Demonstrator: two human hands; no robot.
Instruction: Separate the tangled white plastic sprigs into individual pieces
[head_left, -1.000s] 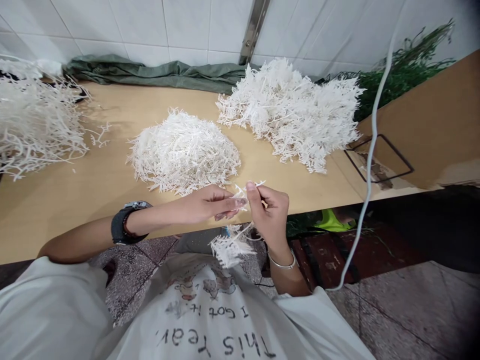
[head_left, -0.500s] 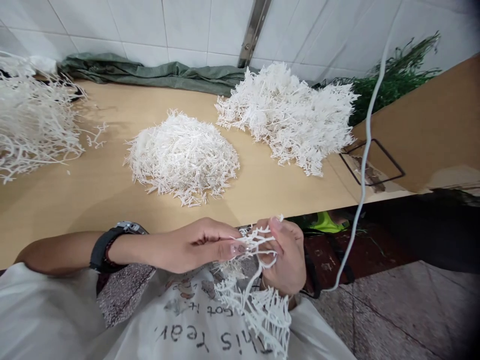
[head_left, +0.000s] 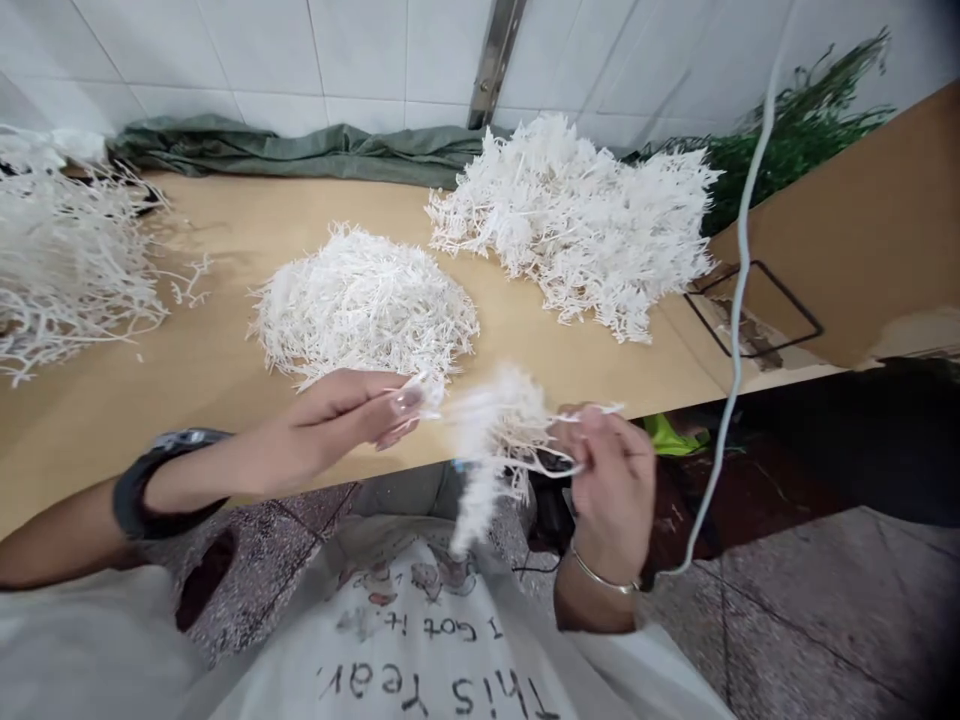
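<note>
My left hand (head_left: 341, 415) pinches a small white plastic sprig piece (head_left: 429, 392) between thumb and fingertips, just above the table's front edge. My right hand (head_left: 615, 480) is closed on the stem of a white plastic branch (head_left: 491, 445) that hangs blurred between both hands, over my lap. A mound of small white sprig pieces (head_left: 364, 305) lies on the table right behind my left hand. A larger heap of white branches (head_left: 577, 220) lies behind my right hand.
The wooden table (head_left: 150, 370) runs along a tiled wall. More white branches (head_left: 60, 260) pile at the far left. A green cloth (head_left: 300, 150) lies at the back. A cardboard box (head_left: 847, 240), green foliage (head_left: 787, 140) and a hanging white cable (head_left: 739, 300) are at the right.
My hands have drawn apart and risen a little. The left hand now holds a small piece away from the branch, and the branch swings in the right hand.
</note>
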